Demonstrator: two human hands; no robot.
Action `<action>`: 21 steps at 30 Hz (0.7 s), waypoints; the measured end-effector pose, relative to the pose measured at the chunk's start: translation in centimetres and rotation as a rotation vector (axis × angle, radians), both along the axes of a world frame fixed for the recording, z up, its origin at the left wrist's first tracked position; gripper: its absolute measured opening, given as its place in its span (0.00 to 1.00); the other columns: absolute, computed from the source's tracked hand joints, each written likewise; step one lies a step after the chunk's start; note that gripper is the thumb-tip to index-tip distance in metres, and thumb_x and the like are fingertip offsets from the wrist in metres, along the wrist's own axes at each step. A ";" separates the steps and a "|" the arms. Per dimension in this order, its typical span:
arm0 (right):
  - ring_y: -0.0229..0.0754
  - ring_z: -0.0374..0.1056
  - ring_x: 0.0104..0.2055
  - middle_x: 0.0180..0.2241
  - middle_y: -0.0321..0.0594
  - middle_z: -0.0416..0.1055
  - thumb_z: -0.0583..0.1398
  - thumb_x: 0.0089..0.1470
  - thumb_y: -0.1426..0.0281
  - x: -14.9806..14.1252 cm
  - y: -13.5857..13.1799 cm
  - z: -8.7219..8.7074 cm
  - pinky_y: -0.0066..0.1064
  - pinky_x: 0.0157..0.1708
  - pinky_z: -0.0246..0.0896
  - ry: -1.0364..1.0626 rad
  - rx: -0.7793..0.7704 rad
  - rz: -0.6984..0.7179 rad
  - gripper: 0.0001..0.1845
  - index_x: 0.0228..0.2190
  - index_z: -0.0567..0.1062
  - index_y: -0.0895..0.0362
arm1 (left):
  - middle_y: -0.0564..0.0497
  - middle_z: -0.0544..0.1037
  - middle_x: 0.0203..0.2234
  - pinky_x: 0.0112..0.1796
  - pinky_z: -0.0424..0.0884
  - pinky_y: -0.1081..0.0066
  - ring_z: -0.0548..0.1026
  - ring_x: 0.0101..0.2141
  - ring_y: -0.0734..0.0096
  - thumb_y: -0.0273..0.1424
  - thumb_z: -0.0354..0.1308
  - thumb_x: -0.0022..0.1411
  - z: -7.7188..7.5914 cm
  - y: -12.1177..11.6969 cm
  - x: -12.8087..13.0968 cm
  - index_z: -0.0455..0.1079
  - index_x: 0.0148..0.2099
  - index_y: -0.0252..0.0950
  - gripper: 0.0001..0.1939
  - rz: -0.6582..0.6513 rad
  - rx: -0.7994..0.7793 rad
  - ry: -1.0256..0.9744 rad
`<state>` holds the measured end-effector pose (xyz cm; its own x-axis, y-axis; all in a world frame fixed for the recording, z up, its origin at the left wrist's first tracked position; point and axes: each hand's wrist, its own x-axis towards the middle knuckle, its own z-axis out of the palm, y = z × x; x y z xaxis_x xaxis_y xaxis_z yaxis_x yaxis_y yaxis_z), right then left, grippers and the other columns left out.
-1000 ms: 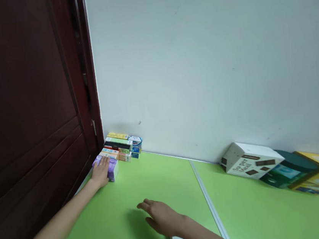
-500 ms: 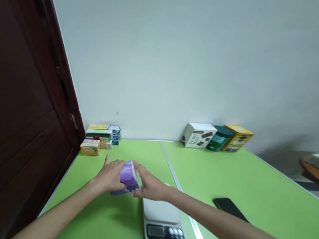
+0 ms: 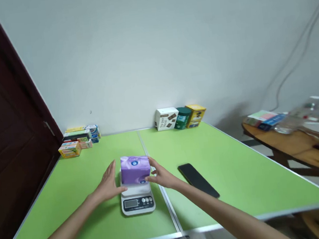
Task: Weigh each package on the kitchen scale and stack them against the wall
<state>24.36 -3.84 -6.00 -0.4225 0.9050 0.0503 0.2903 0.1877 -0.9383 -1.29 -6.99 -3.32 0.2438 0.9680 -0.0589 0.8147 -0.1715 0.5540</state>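
A purple pack of tissues [image 3: 135, 170] rests on the white platform of a kitchen scale [image 3: 138, 205], whose display and buttons face me. At the pack's left side my left hand [image 3: 108, 185] is open, fingers pointing up and thumb stretched toward the front of the scale. A small gap shows between those fingers and the pack. My right hand [image 3: 160, 175] is at the pack's right end, with fingers behind the edge and the thumb on the lower front corner.
A black phone [image 3: 198, 180] lies right of the scale. Small cartons [image 3: 77, 138] are stacked at the back left. By the wall stand a white box [image 3: 166, 119], a green canister [image 3: 182, 118] and a yellow box [image 3: 196, 115]. A wooden table [image 3: 268, 136] with clutter is at the right.
The tissue pack has come from beside the scale onto its platform and turned its broad face to me. My left hand has let go of it. The view has shifted right.
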 end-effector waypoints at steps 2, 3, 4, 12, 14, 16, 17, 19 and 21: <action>0.54 0.46 0.64 0.62 0.57 0.49 0.65 0.43 0.66 0.7 -0.1 -0.6 0.49 0.54 0.55 -0.006 -0.033 -0.023 0.51 0.61 0.45 0.56 | 0.36 0.35 0.66 0.61 0.44 0.53 0.39 0.64 0.51 0.39 0.61 0.47 -1.5 -0.2 -0.5 0.26 0.67 0.33 0.57 0.023 -0.099 -0.124; 0.53 0.46 0.64 0.62 0.58 0.49 0.65 0.43 0.67 0.9 -0.1 -0.7 0.49 0.54 0.54 -0.004 -0.044 -0.031 0.51 0.61 0.45 0.56 | 0.37 0.35 0.66 0.61 0.44 0.53 0.40 0.64 0.52 0.39 0.62 0.47 -1.9 -0.1 -0.7 0.26 0.67 0.35 0.57 0.028 -0.112 -0.186; 0.53 0.46 0.64 0.62 0.58 0.48 0.66 0.42 0.68 1.0 0.0 -0.7 0.48 0.55 0.54 0.002 -0.054 -0.036 0.51 0.62 0.45 0.56 | 0.38 0.36 0.66 0.61 0.44 0.53 0.40 0.64 0.52 0.39 0.63 0.46 -2.2 0.2 -0.7 0.27 0.67 0.37 0.57 0.037 -0.108 -0.242; 0.53 0.58 0.57 0.55 0.48 0.62 0.69 0.36 0.69 -0.7 1.3 -0.3 0.45 0.54 0.55 -0.017 0.017 0.063 0.49 0.58 0.56 0.56 | 0.38 0.68 0.54 0.54 0.62 0.54 0.65 0.55 0.44 0.44 0.68 0.33 -1.1 4.8 -0.6 0.60 0.58 0.35 0.48 0.083 -0.177 -0.407; 0.52 0.60 0.55 0.54 0.47 0.63 0.68 0.37 0.70 -0.2 1.4 -0.1 0.44 0.53 0.56 -0.004 0.085 0.059 0.45 0.57 0.59 0.56 | 0.39 0.74 0.48 0.53 0.63 0.53 0.68 0.52 0.43 0.45 0.69 0.30 -1.0 5.3 -0.3 0.67 0.51 0.32 0.43 0.096 -0.125 -0.327; 0.52 0.60 0.55 0.54 0.45 0.62 0.67 0.38 0.71 1.1 1.5 0.4 0.42 0.52 0.57 0.031 0.119 0.064 0.43 0.56 0.59 0.54 | 0.39 0.74 0.47 0.53 0.63 0.52 0.68 0.51 0.43 0.45 0.68 0.30 -0.4 5.4 0.8 0.68 0.49 0.31 0.42 0.115 -0.056 -0.245; 0.51 0.60 0.55 0.54 0.44 0.62 0.67 0.38 0.72 2.1 1.6 0.6 0.41 0.52 0.57 0.060 0.123 0.077 0.44 0.57 0.58 0.54 | 0.38 0.74 0.48 0.53 0.63 0.52 0.69 0.51 0.44 0.46 0.68 0.31 0.0 5.5 1.7 0.67 0.50 0.31 0.42 0.121 -0.043 -0.215; 0.49 0.60 0.55 0.54 0.44 0.61 0.67 0.38 0.73 4.6 2.0 1.2 0.39 0.51 0.58 0.123 0.112 0.090 0.46 0.57 0.56 0.54 | 0.39 0.73 0.49 0.51 0.64 0.52 0.70 0.50 0.45 0.46 0.67 0.33 1.0 5.9 4.5 0.66 0.52 0.32 0.43 0.127 -0.057 -0.181; 0.48 0.61 0.54 0.53 0.45 0.62 0.69 0.36 0.72 7.5 2.6 1.6 0.38 0.51 0.58 0.175 0.085 0.046 0.47 0.56 0.55 0.56 | 0.41 0.73 0.49 0.50 0.66 0.53 0.71 0.49 0.47 0.45 0.67 0.36 1.8 6.7 8.2 0.64 0.53 0.33 0.42 0.108 -0.093 -0.200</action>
